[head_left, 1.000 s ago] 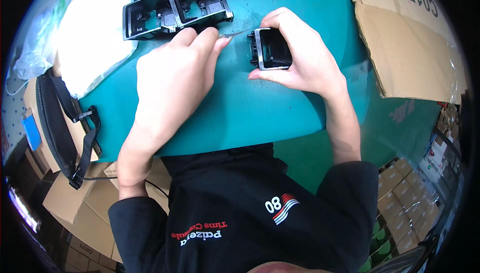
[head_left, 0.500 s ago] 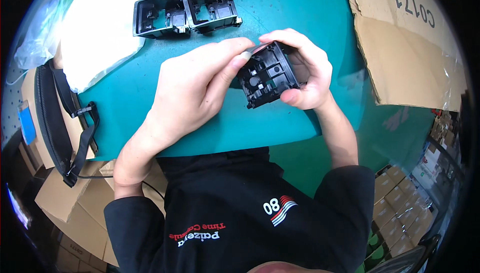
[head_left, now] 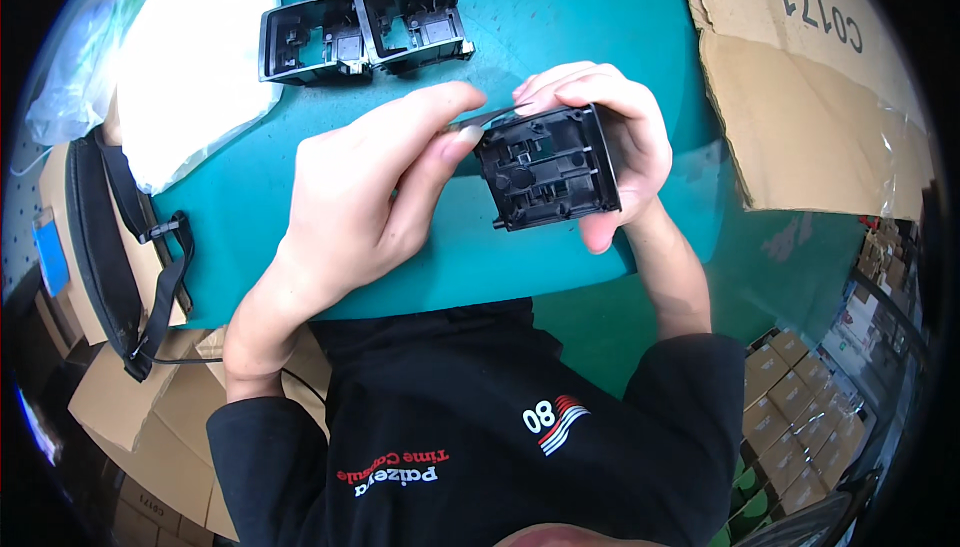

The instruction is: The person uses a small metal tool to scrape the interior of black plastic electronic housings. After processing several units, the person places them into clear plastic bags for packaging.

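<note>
Black plastic makes up the boxy, ribbed housing (head_left: 548,175) held over the smooth green surface (head_left: 430,282) by the right hand (head_left: 640,147), whose fingers curl around one end, thumb at the lower corner. The left hand (head_left: 355,182) pinches a thin, dark, pointed tool (head_left: 500,115) between thumb and forefinger, its tip by the housing's upper edge. Open rectangular black plastic frames (head_left: 425,54) lie beyond, near a white plastic bag (head_left: 200,57).

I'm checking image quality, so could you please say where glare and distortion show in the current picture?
Head view: glare washes out most of the white bag; head view: the green table looks bowed along its near edge, and picture corners fall black; head view: neither hides the black housing in the right hand.
</note>
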A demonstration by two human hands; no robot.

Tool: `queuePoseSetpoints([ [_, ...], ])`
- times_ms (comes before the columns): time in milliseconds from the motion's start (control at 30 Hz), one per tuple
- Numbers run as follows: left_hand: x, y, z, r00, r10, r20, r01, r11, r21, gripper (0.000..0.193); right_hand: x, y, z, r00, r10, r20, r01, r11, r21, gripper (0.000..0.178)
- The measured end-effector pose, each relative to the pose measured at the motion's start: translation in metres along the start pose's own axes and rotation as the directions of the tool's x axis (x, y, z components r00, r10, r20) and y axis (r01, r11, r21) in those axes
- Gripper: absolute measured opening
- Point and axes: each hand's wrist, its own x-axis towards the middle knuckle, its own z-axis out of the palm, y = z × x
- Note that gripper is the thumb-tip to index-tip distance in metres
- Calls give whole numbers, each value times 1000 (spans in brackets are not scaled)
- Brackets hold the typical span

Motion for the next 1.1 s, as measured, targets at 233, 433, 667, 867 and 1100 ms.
queuePoseSetpoints([
  [233,-7,17,-8,996,92,0,-89,969,231,19,4,-3,5,986,-167,2,163,963,-216,90],
  [433,-11,25,-13,997,-7,75,-13,964,266,18,5,-3,11,977,-213,28,211,924,-317,83],
  [667,-13,27,-15,993,-49,107,18,961,276,16,11,-7,11,968,-231,95,250,887,-388,76],
  [867,-14,27,-17,988,-53,146,7,954,299,14,13,-9,13,964,-236,126,267,869,-417,69],
  [1100,-15,30,-19,980,-91,179,29,947,320,12,13,-8,13,961,-232,152,276,856,-437,62],
])
